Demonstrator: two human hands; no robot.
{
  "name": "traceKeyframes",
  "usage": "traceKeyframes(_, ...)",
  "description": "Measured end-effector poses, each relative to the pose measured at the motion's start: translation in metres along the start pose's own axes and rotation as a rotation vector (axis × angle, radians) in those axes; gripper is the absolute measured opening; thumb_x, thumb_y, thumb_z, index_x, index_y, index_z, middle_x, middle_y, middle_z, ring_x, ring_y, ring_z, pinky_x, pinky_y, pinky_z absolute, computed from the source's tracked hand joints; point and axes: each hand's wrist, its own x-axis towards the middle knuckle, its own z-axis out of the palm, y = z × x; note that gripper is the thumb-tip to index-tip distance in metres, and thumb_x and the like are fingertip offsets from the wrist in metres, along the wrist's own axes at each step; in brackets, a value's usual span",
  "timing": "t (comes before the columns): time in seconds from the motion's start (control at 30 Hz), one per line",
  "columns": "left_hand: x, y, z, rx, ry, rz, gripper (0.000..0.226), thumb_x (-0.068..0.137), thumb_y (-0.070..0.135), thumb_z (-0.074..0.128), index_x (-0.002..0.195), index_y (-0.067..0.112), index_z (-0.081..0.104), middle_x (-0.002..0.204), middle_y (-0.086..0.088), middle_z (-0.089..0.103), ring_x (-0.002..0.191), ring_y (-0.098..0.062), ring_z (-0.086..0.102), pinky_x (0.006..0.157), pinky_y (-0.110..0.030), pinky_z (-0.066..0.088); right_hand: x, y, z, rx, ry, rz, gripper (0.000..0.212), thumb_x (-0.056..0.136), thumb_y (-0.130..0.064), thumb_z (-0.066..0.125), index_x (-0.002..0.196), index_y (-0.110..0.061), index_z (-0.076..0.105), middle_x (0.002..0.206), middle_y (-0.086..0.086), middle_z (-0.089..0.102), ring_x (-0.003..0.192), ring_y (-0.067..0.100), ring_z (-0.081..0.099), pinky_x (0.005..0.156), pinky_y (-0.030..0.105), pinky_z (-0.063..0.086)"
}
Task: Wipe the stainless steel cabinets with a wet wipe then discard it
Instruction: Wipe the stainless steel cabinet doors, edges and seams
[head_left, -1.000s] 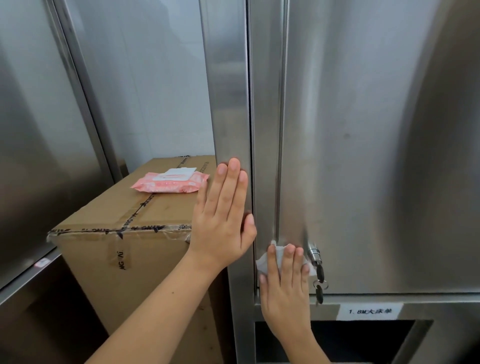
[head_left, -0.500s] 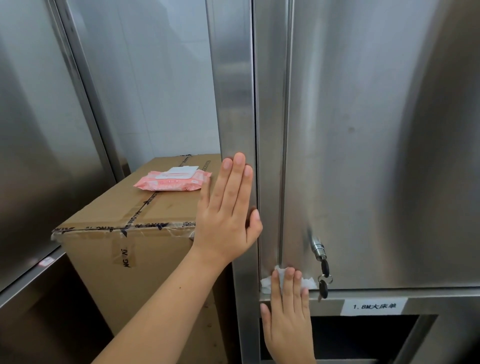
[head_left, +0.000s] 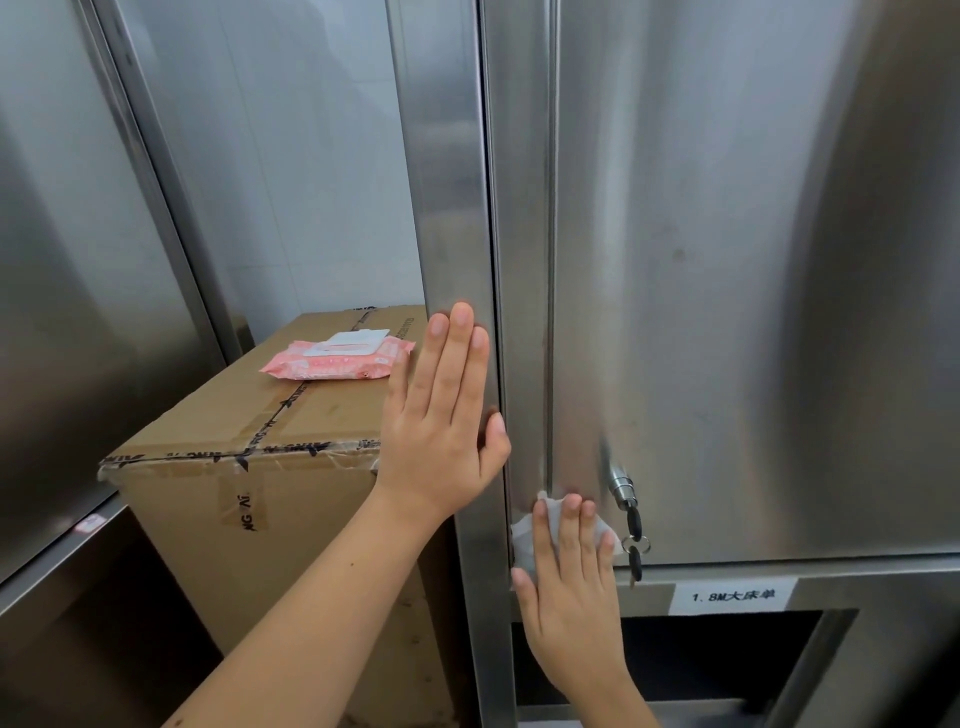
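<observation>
- The right hand lies flat, fingers straight and close together, and presses a crumpled white wet wipe against the brushed stainless steel cabinet door; it pins the wipe under the fingers rather than closing around it.
- The wipe sits at the door's lower left corner, just above the door's bottom edge, and its white edges show to the left of and above the fingers.
- Just right of the wipe, a small silver cylinder lock projects from the door, with dark-headed keys on a ring hanging from it; the little finger is close to the keys, and I cannot tell whether it touches them.
- The left hand is open, palm flat on the vertical stainless steel cabinet post left of the door, fingers pointing up and thumb spread toward the door's edge; it holds nothing.
- Below the door, a white printed label is stuck on the steel rail, above a dark open compartment.
- To the left of the post stands a taped brown cardboard box, near the left forearm.
- A pink soft pack of wet wipes with a white flap lies on the box top near its far right corner, well apart from both hands.
- Further steel panels fill the left side.
</observation>
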Motion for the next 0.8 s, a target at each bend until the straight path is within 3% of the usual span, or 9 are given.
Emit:
traceKeyframes(0.1,0.001,0.001,-0.002,-0.001,-0.025,-0.024,0.060,0.089,0.027,0.032,0.142,0.003,0.020,0.156,-0.001,-0.014,0.144,-0.019,-0.002,0.112,-0.047,0.021,-0.017,-0.002,0.007,-0.017,-0.047,0.022,0.061,0.099,-0.046,0.007,0.148,-0.009,0.001,0.156,0.010,-0.013,0.143,0.023,-0.009,0.113,0.039,0.002)
traceKeyframes(0.2,0.001,0.002,-0.002,0.004,-0.031,-0.033,0.060,0.087,0.026,0.034,0.141,0.001,0.022,0.156,-0.009,0.000,0.144,-0.019,-0.002,0.111,-0.049,0.025,-0.025,-0.006,0.011,-0.025,-0.071,0.063,0.062,0.099,-0.048,0.008,0.147,-0.009,0.005,0.156,0.010,-0.011,0.143,0.023,-0.008,0.113,0.039,0.000)
traceKeyframes(0.37,0.001,0.000,-0.002,0.007,-0.038,-0.023,0.061,0.088,0.026,0.033,0.142,0.002,0.020,0.156,-0.001,-0.015,0.144,-0.020,-0.002,0.111,-0.050,0.024,-0.018,-0.006,0.009,-0.029,-0.060,0.051,0.062,0.099,-0.047,0.008,0.147,-0.007,0.003,0.155,0.010,-0.013,0.143,0.024,-0.009,0.114,0.037,0.000)
traceKeyframes(0.6,0.001,0.000,-0.006,0.037,-0.064,-0.035,0.064,0.087,0.027,0.036,0.144,0.004,0.019,0.157,0.000,-0.011,0.144,-0.019,-0.001,0.114,-0.050,0.005,0.000,-0.006,0.005,-0.026,-0.043,0.036,0.065,0.099,-0.048,0.008,0.147,-0.005,0.000,0.155,0.011,-0.014,0.143,0.023,-0.010,0.114,0.036,-0.001)
traceKeyframes(0.8,0.006,-0.004,-0.013,0.057,-0.078,0.004,0.062,0.088,0.027,0.036,0.144,0.004,0.020,0.157,-0.002,-0.008,0.144,-0.020,0.002,0.114,-0.049,0.002,0.042,-0.017,-0.017,-0.030,0.031,0.058,0.065,0.099,-0.047,0.007,0.147,-0.003,0.000,0.155,0.013,-0.015,0.143,0.025,-0.011,0.115,0.036,-0.008)
